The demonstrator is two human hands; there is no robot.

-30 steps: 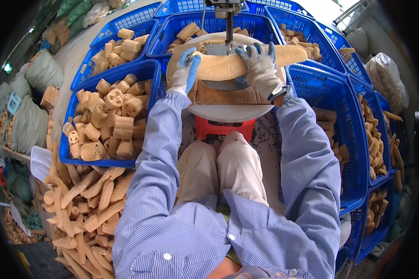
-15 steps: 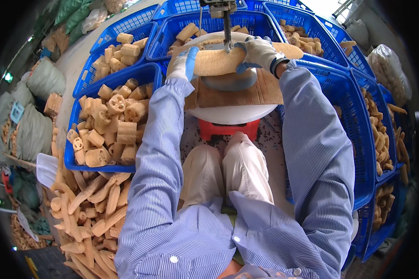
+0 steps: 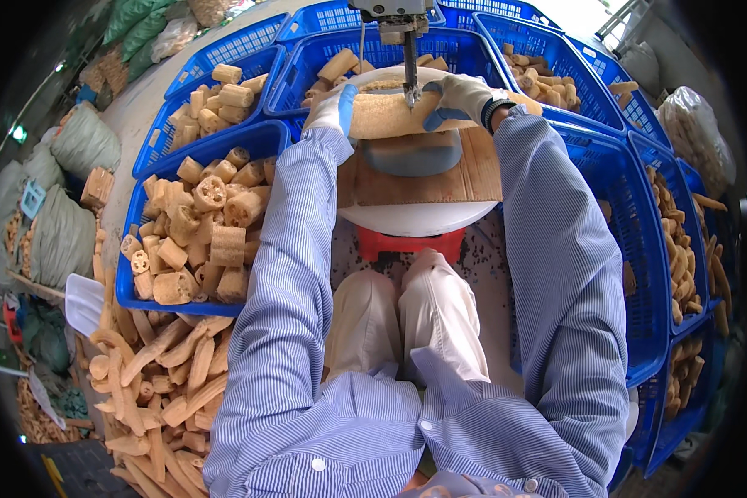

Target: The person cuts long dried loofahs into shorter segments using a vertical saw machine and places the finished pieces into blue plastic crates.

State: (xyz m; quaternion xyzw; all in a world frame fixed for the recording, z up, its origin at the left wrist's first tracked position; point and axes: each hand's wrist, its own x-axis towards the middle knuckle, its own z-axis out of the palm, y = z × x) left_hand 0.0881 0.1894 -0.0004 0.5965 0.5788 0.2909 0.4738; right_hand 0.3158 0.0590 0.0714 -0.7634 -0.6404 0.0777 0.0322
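A long tan loofah gourd [image 3: 386, 116] lies crosswise on the round white saw table [image 3: 415, 217], against the thin vertical band-saw blade [image 3: 409, 62]. My left hand [image 3: 332, 108], in a white and blue glove, grips its left end. My right hand [image 3: 461, 100], gloved the same way, holds the gourd just right of the blade. A wooden board [image 3: 473, 178] covers the tabletop under my forearms. My knees in white trousers sit below the table.
A blue crate [image 3: 137, 286] at my left holds several cut loofah chunks [image 3: 212, 224]. More blue crates ring the saw at the back and right [image 3: 631, 249]. Whole loofahs [image 3: 162, 382] are piled on the floor at lower left. Sacks [image 3: 62, 224] lie far left.
My view has tipped downward and both hands with the loofah have pushed farther from me, up to the blade. My arms are more outstretched.
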